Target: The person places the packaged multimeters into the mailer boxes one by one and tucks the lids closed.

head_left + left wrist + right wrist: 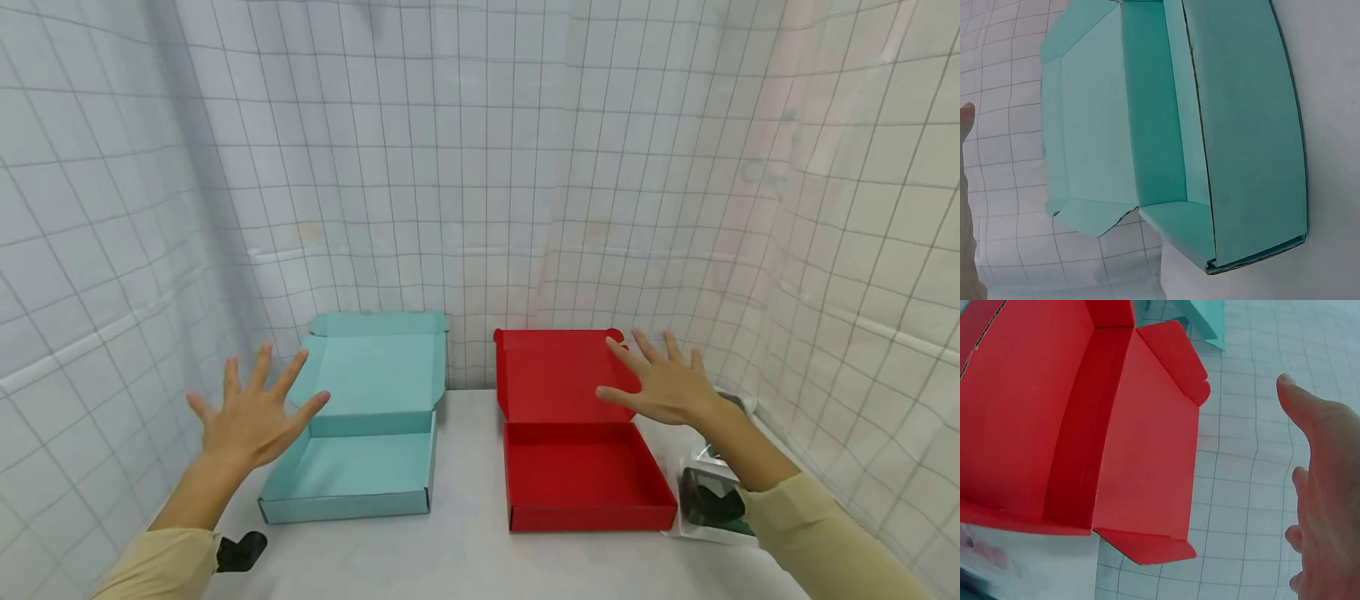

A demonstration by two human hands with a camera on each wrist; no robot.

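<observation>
My left hand [247,421] is raised with its fingers spread wide and holds nothing. It overlaps the left side of a light teal cardboard box [360,462], whose lid stands up at the back. The left wrist view shows that box [1254,137] from close by, with only a fingertip [967,115] at the edge. My right hand [663,387], also spread and holding nothing, overlaps the raised lid of a red cardboard box [592,517]. In the right wrist view, the right hand [1335,487] appears beside the red box's lid [1147,450]. Both boxes are bare inside.
Clear plastic packages with dark contents [712,500] lie right of the red box, partly behind my right forearm. A small black object [242,552] lies by my left sleeve. White gridded sheeting [480,167] encloses the white table [468,500] at the back and sides.
</observation>
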